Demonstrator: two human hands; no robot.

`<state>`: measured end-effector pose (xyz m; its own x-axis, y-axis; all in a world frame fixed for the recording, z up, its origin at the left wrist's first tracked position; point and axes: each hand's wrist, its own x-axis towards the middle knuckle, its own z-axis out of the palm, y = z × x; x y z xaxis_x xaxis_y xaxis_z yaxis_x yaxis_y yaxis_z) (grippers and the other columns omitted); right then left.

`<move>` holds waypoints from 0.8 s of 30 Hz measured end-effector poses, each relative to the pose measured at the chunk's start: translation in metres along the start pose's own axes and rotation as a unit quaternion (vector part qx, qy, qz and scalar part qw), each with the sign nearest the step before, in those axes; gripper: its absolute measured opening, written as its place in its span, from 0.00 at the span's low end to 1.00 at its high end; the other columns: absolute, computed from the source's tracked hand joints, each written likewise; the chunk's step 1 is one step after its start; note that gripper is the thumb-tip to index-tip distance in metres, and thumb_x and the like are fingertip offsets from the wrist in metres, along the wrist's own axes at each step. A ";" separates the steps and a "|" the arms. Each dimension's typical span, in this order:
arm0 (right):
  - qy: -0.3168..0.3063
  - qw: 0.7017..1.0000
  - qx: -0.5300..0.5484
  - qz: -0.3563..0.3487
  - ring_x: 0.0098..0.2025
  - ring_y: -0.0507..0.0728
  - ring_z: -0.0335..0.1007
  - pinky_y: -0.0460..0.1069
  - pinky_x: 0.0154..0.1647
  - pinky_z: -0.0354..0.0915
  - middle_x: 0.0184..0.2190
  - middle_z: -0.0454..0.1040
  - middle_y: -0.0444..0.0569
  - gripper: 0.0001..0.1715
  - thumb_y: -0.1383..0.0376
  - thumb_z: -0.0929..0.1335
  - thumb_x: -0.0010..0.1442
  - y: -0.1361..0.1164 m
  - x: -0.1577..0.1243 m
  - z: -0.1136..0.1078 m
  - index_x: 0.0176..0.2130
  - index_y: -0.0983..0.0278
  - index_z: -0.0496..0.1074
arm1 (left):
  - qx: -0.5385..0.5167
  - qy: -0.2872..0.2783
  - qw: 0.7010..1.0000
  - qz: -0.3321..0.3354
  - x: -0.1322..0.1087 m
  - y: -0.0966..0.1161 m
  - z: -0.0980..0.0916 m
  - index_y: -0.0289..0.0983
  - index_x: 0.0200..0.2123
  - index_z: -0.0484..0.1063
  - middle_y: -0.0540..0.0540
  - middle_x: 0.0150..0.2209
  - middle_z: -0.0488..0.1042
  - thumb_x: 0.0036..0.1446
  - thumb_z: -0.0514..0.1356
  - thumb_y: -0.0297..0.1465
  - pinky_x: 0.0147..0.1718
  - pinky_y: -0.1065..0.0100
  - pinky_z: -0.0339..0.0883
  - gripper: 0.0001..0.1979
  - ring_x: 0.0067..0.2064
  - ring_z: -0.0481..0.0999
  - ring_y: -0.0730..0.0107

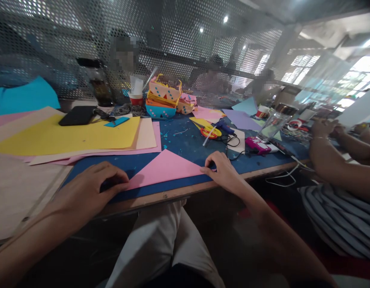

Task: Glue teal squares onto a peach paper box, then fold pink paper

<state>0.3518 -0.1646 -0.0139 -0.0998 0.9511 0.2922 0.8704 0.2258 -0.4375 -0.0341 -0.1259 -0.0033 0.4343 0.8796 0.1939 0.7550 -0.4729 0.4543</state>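
A sheet of pink paper [167, 171], folded into a triangle, lies on the blue table mat [179, 140] by the front edge, its peak pointing away from me. My left hand [96, 186] pinches the triangle's left corner between thumb and fingertips. At the opposite corner, my right hand [221, 168] grips the paper in the same way. The long straight side faces me. Beyond the triangle are orange-handled scissors [210, 133] and a blue glue gun [224, 127].
Yellow paper [67, 134] tops a stack at left, with a black phone [77, 115] on it. Decorated paper baskets [162, 100] and a red-and-white cup [136, 98] stand at the back. Right of them are a clear bottle [276, 122], a magenta device [258, 145] and another person's arm [332, 156].
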 end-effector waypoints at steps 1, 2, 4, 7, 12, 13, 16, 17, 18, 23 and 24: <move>-0.003 1.000 0.004 -0.003 0.48 0.61 0.65 0.55 0.49 0.60 0.42 0.72 0.48 0.06 0.62 0.71 0.65 0.000 0.000 -0.001 0.38 0.59 0.70 | -0.006 0.009 1.000 0.016 0.000 0.001 0.001 0.42 0.37 0.76 0.45 0.40 0.77 0.63 0.58 0.43 0.48 0.57 0.64 0.12 0.46 0.72 0.54; -0.006 1.000 0.008 -0.005 0.48 0.61 0.65 0.55 0.49 0.60 0.42 0.72 0.48 0.06 0.62 0.71 0.66 0.000 0.000 -0.002 0.38 0.59 0.70 | -0.008 0.016 0.999 0.033 0.000 0.002 0.002 0.42 0.38 0.76 0.45 0.40 0.77 0.64 0.57 0.42 0.49 0.57 0.64 0.12 0.47 0.72 0.54; -0.008 1.000 0.015 -0.008 0.48 0.60 0.65 0.55 0.50 0.60 0.43 0.72 0.48 0.04 0.62 0.70 0.66 -0.001 -0.001 -0.003 0.38 0.59 0.70 | -0.002 0.011 0.998 0.062 0.000 0.005 0.003 0.43 0.39 0.78 0.45 0.42 0.77 0.65 0.56 0.39 0.49 0.57 0.65 0.11 0.47 0.72 0.55; -0.005 1.000 0.018 -0.012 0.50 0.61 0.65 0.55 0.52 0.59 0.43 0.73 0.48 0.03 0.63 0.71 0.66 -0.002 -0.002 -0.003 0.39 0.59 0.71 | 0.020 -0.004 0.995 0.097 -0.003 0.013 0.003 0.43 0.43 0.80 0.44 0.43 0.78 0.68 0.51 0.33 0.50 0.56 0.66 0.16 0.47 0.73 0.56; 0.003 1.000 0.012 -0.020 0.51 0.61 0.65 0.56 0.52 0.60 0.44 0.73 0.48 0.03 0.65 0.71 0.65 -0.003 -0.002 -0.002 0.41 0.58 0.72 | 0.081 0.000 0.985 0.149 -0.014 0.029 0.005 0.41 0.45 0.80 0.42 0.43 0.78 0.65 0.48 0.24 0.46 0.55 0.68 0.20 0.45 0.74 0.55; 0.007 1.000 0.009 -0.024 0.51 0.61 0.65 0.56 0.52 0.60 0.44 0.73 0.48 0.03 0.65 0.71 0.65 -0.004 -0.003 -0.002 0.41 0.58 0.72 | 0.095 0.004 0.984 0.148 -0.016 0.032 0.007 0.41 0.44 0.80 0.41 0.43 0.79 0.63 0.48 0.23 0.46 0.53 0.69 0.20 0.45 0.75 0.53; 0.027 0.999 -0.015 -0.033 0.51 0.62 0.65 0.57 0.53 0.60 0.44 0.73 0.48 0.05 0.66 0.72 0.65 -0.009 -0.006 -0.002 0.42 0.58 0.73 | 0.143 0.017 0.980 0.137 -0.023 0.041 0.015 0.41 0.42 0.79 0.39 0.45 0.80 0.61 0.50 0.24 0.47 0.49 0.69 0.18 0.46 0.76 0.47; 0.035 0.998 -0.029 -0.038 0.51 0.62 0.64 0.57 0.54 0.60 0.45 0.72 0.48 0.05 0.66 0.72 0.65 -0.012 -0.007 -0.002 0.42 0.57 0.73 | 0.162 0.022 0.977 0.134 -0.026 0.044 0.017 0.41 0.42 0.79 0.37 0.45 0.80 0.61 0.50 0.25 0.47 0.47 0.70 0.18 0.47 0.76 0.45; 0.042 0.997 -0.047 -0.044 0.51 0.62 0.64 0.57 0.54 0.60 0.45 0.72 0.48 0.04 0.65 0.71 0.66 -0.015 -0.009 -0.003 0.42 0.57 0.73 | 0.181 0.012 0.975 0.129 -0.029 0.047 0.019 0.41 0.43 0.79 0.35 0.47 0.79 0.61 0.50 0.25 0.47 0.46 0.70 0.18 0.49 0.75 0.43; 0.031 0.984 -0.114 -0.130 0.49 0.61 0.66 0.56 0.53 0.62 0.45 0.73 0.51 0.10 0.69 0.63 0.73 -0.031 -0.021 -0.003 0.48 0.59 0.73 | 0.241 0.002 0.964 0.114 -0.044 0.058 0.027 0.42 0.45 0.80 0.34 0.50 0.79 0.64 0.52 0.31 0.47 0.44 0.70 0.16 0.51 0.75 0.40; 0.024 0.982 -0.121 -0.145 0.49 0.61 0.67 0.56 0.53 0.62 0.46 0.73 0.52 0.13 0.70 0.61 0.73 -0.032 -0.022 -0.002 0.50 0.60 0.72 | 0.249 0.010 0.962 0.112 -0.046 0.059 0.028 0.42 0.48 0.79 0.34 0.51 0.78 0.66 0.52 0.34 0.47 0.44 0.69 0.16 0.51 0.76 0.40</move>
<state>0.3271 -0.1935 -0.0046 -0.3431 0.8416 0.4171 0.8982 0.4239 -0.1164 0.0042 -0.1953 -0.0097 0.6086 0.7508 0.2567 0.7869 -0.6127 -0.0733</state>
